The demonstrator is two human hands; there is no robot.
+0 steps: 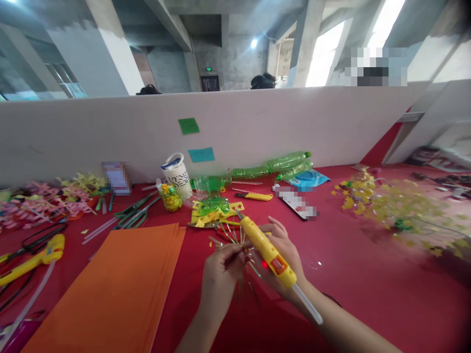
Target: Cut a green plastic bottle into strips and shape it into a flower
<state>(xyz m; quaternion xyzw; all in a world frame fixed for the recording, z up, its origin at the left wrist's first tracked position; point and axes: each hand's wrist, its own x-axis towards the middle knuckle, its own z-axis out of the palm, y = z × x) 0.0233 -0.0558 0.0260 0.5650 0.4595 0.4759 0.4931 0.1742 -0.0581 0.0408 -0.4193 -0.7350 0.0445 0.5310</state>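
My right hand is wrapped round a yellow hot glue gun. The gun's nozzle points away from me to the upper left, its red light glows, and a clear glue stick pokes out of its back. Pinched in my left hand is a bunch of thin green plastic strips that fan outward. The two hands are close together, with the strips beside the gun. My left fingertips partly hide the middle of the bunch. Just beyond lie yellow star cut-outs and red-handled pliers.
Orange sheets lie at the left, near a second yellow glue gun and scissors. Farther back stand a white cup and green plastic bottles. A yellow cutter lies mid-table; yellow star sprays are at right.
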